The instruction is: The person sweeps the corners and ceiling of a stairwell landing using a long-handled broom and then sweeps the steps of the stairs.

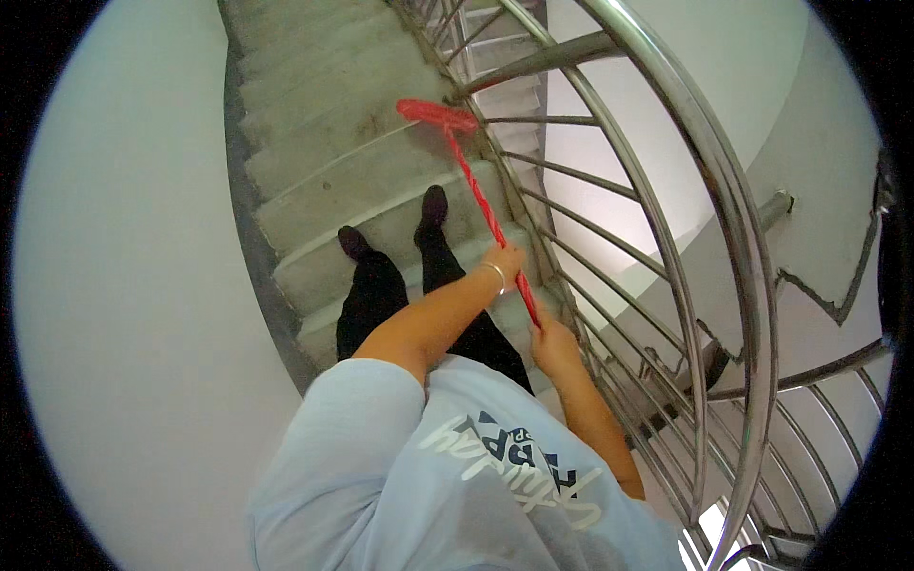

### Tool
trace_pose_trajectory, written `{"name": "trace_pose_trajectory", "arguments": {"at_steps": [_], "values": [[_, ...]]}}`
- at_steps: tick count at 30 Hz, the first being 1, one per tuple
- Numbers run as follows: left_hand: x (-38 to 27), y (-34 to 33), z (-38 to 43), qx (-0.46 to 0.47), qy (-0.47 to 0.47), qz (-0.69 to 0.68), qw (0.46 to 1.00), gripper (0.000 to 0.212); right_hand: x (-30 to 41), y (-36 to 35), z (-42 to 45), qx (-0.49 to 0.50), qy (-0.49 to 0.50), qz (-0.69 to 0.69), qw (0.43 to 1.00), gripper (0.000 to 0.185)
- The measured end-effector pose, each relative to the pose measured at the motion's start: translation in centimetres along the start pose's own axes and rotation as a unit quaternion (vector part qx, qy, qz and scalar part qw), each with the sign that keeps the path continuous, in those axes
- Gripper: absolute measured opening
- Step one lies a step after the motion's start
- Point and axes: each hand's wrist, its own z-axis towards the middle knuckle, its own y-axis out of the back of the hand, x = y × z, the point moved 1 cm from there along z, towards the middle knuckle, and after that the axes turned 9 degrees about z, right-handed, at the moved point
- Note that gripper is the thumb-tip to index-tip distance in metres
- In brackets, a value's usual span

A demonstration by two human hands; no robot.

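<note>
A red long-handled broom (475, 184) slants across the concrete stairs (321, 107), its handle twisted in red wrapping. Partway along the handle my left hand (505, 263) is closed around it, with a light bangle at the wrist. Lower down, nearer my body, my right hand (555, 347) grips the handle's end. The broom head (437, 114) is at a step beside the foot of the railing; it is blurred, and whether it touches the concrete is hard to tell.
A stainless steel railing (664, 235) with horizontal bars runs close along my right. On the left a pale wall (143, 250) meets the steps at a dark grey skirting band (250, 214). My dark shoes (432, 207) stand on the steps. Another flight (493, 50) shows beyond the railing.
</note>
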Motion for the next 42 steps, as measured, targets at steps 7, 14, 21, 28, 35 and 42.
{"name": "trace_pose_trajectory", "arguments": {"at_steps": [7, 14, 21, 28, 35, 42], "values": [[3.8, -1.3, 1.1, 0.144, -0.099, 0.127, 0.976, 0.043, -2.1, -8.3, 3.0, -0.074, 0.102, 0.164, 0.978, 0.058], [2.6, 3.3, -3.8, 0.158, -0.097, 0.152, 0.971, 0.035, -1.3, -5.8, -1.2, 0.013, 0.033, 0.263, 0.964, 0.053], [8.8, -2.6, -2.5, 0.176, -0.152, 0.169, 0.958, 0.026, 6.3, -8.6, -1.0, 0.09, -0.096, 0.483, 0.866, 0.054], [6.1, 1.3, -6.1, 0.029, -0.172, 0.176, 0.969, 0.033, 5.2, -6.6, -3.7, 0.083, -0.086, 0.482, 0.868, 0.056], [9.6, 0.7, -4.9, 0.217, -0.178, 0.185, 0.942, 0.023, 6.7, -8.2, -1.8, 0.163, -0.139, 0.602, 0.769, 0.053], [8.5, 4.5, -6.9, -0.017, -0.102, 0.144, 0.984, 0.027, 5.9, -4.5, -2.8, 0.208, -0.133, 0.742, 0.624, 0.054]]}}
